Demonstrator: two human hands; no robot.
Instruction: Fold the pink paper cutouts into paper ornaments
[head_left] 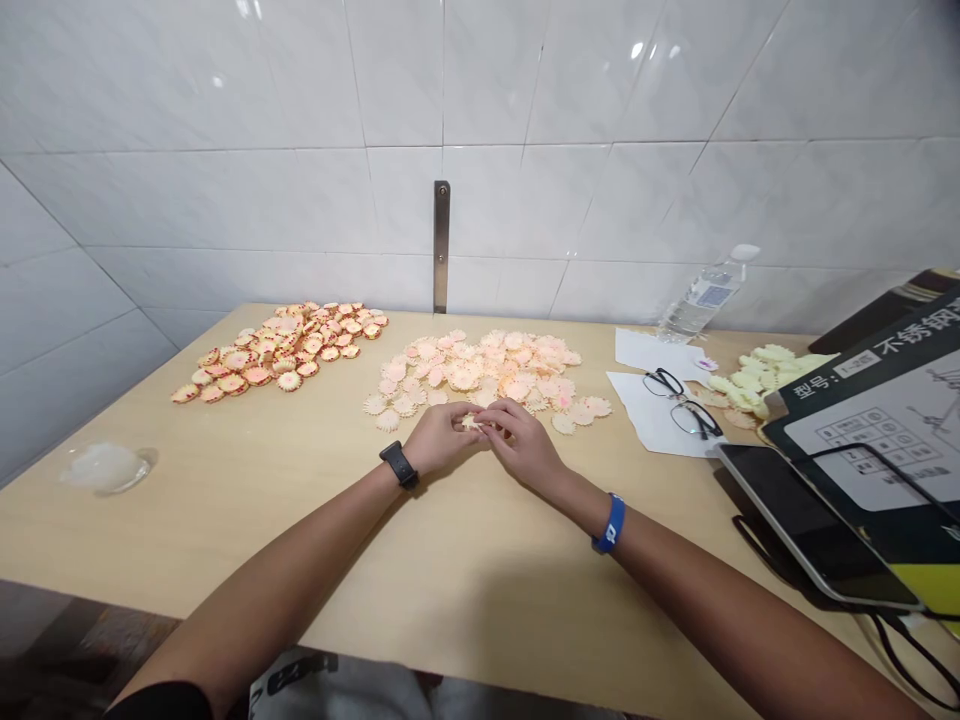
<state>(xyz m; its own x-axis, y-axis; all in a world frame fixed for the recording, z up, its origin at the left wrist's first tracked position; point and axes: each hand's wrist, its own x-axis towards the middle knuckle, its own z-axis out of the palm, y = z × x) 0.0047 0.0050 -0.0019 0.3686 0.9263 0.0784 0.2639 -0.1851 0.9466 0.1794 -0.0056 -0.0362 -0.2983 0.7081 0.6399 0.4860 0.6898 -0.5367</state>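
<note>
Both hands meet over the middle of the table, just in front of a spread pile of pale pink scalloped discs. Between my fingertips is a small pale scalloped disc, partly hidden by the fingers. My left hand, with a black watch at the wrist, grips it from the left. From the right, my right hand pinches at the disc's edge, a blue band on that wrist. Further left lies a heap of similar discs with red edges.
A clear dish with white stuff sits far left. To the right are eyeglasses on white paper, a tilted water bottle, pale green discs, a tablet-like device with cables, and a dark printed box.
</note>
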